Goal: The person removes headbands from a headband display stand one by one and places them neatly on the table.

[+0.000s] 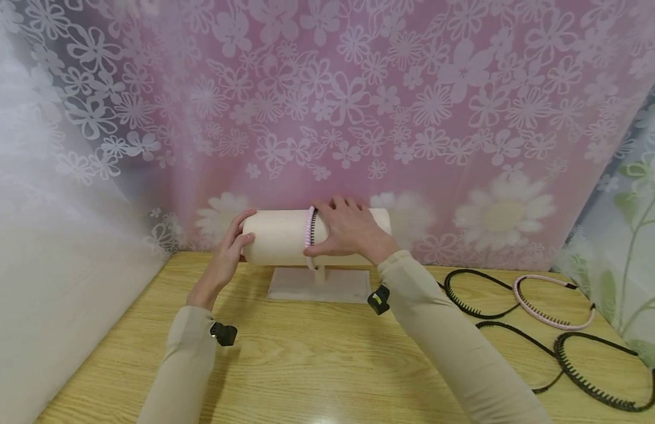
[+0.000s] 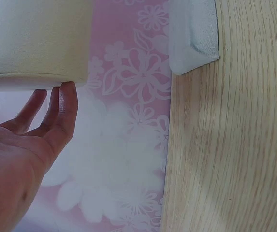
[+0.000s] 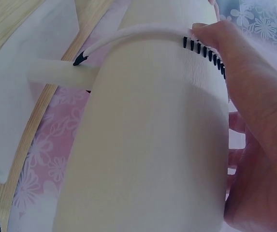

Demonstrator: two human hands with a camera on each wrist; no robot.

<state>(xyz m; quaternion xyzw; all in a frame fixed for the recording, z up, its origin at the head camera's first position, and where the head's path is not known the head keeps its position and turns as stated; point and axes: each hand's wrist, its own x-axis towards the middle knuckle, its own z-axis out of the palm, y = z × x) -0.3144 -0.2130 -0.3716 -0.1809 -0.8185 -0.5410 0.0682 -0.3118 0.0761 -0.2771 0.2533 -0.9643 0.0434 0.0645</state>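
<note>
A cream padded cylinder (image 1: 276,235) lies sideways on a T-shaped headband stand, its short post joined to a flat pale base (image 1: 290,287). Round the middle of the cylinder sits a pale pink headband (image 1: 308,229) with black comb teeth; in the right wrist view its black-tipped end (image 3: 81,58) hangs near the post. My left hand (image 1: 225,256) holds the cylinder's left end, fingertips (image 2: 67,92) against its rim. My right hand (image 1: 351,228) spans the top of the cylinder and grips the headband, thumb at the front. Its other fingers are partly hidden behind the cylinder.
On the wooden table (image 1: 306,359), to the right, lie several black headbands (image 1: 587,386) and another pink one (image 1: 534,312), some overlapping. A pink flowered curtain (image 1: 327,118) hangs right behind the stand. A pale wall (image 1: 52,235) borders the left side.
</note>
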